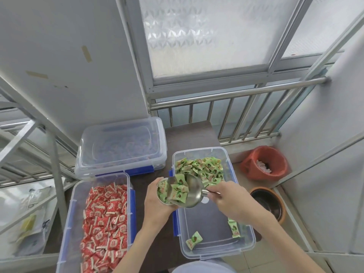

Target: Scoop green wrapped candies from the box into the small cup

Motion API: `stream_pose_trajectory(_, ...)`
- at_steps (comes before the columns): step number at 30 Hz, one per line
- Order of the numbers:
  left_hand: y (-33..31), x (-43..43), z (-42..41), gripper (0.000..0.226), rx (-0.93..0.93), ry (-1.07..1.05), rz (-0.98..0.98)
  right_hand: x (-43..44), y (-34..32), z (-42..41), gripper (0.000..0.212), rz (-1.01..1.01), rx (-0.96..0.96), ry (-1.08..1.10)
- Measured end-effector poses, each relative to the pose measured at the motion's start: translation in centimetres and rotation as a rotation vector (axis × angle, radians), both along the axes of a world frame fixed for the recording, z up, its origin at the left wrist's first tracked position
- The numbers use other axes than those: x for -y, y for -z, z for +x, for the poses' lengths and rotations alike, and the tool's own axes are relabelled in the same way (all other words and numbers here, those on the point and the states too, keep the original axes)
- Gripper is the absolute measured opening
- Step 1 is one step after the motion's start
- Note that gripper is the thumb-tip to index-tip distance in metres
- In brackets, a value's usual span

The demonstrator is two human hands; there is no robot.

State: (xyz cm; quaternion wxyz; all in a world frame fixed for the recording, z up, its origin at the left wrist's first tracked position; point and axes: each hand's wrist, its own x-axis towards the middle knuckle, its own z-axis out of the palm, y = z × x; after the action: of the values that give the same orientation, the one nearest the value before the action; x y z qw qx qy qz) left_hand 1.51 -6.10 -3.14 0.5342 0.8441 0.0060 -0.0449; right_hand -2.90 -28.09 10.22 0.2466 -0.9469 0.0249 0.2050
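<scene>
My left hand [157, 201] wraps closed around the small cup [164, 194], which already shows green candies [199, 167] inside. My right hand [226, 198] grips the handle of the metal scoop [192, 191], its loaded bowl tilted against the cup's rim. Beyond both hands, the clear box [206, 251] holds the remaining pile; a few lie nearer my wrist. Left of the cup hand sits the red-candy box [67, 223].

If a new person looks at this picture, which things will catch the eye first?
In the centre, the right hand tips a metal scoop of green candies into a small cup held by the left hand. At lower left, a clear box of bright red candies stands out.
</scene>
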Motion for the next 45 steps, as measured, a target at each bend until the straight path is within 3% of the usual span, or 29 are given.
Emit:
stream_pose_trajectory(3,0.0,0.0,-0.1,0.089,0.019,-0.022,0.016,-3.9,-4.2,1.6,0.016,-0.282,0.043,-0.252)
stream_pose_trajectory(6,0.3,-0.1,0.0,0.088,0.015,-0.013,0.066,-6.8,-7.4,2.7,0.014,-0.389,0.046,-0.394)
stream_pose_trajectory(9,0.7,-0.3,0.1,0.088,-0.002,-0.031,0.068,-6.9,-9.0,3.1,0.022,-0.418,0.070,-0.360)
stream_pose_trajectory(11,1.0,-0.4,0.0,0.093,-0.013,-0.040,0.051,-5.2,-9.2,2.8,0.021,-0.405,0.057,-0.227)
stream_pose_trajectory(15,1.2,0.1,-0.3,0.095,-0.057,-0.082,0.018,1.2,-4.7,1.8,0.021,-0.310,0.018,0.148)
stream_pose_trajectory(19,1.9,-0.2,-0.6,0.094,-0.119,-0.175,-0.023,4.7,3.5,0.2,0.028,-0.172,-0.192,0.413)
stream_pose_trajectory(21,2.3,-0.3,-0.9,0.093,-0.118,-0.187,-0.029,5.1,6.6,-0.9,0.027,-0.090,-0.255,0.487)
stream_pose_trajectory(25,2.7,0.0,-0.9,0.095,-0.110,-0.178,-0.026,4.3,9.9,-0.7,0.052,0.038,-0.232,0.594)
stream_pose_trajectory(29,2.7,0.0,-0.6,0.093,-0.127,-0.141,-0.019,1.6,12.0,1.7,0.046,0.079,-0.164,0.585)
stream_pose_trajectory(33,2.8,-0.1,-0.5,0.094,-0.151,-0.134,-0.015,-1.1,13.6,4.0,0.044,0.160,-0.119,0.718)
stream_pose_trajectory(36,2.7,-0.1,-0.3,0.093,-0.158,-0.165,-0.021,-2.8,14.6,4.6,0.043,0.324,-0.145,0.831)
stream_pose_trajectory(40,2.7,-0.1,-0.1,0.093,-0.166,-0.170,-0.020,-3.7,15.8,3.5,0.025,0.651,-0.227,1.046)
stream_pose_trajectory(45,2.7,-0.1,-0.1,0.093,-0.177,-0.177,-0.018,-2.9,16.0,0.8,0.025,0.707,-0.227,1.065)
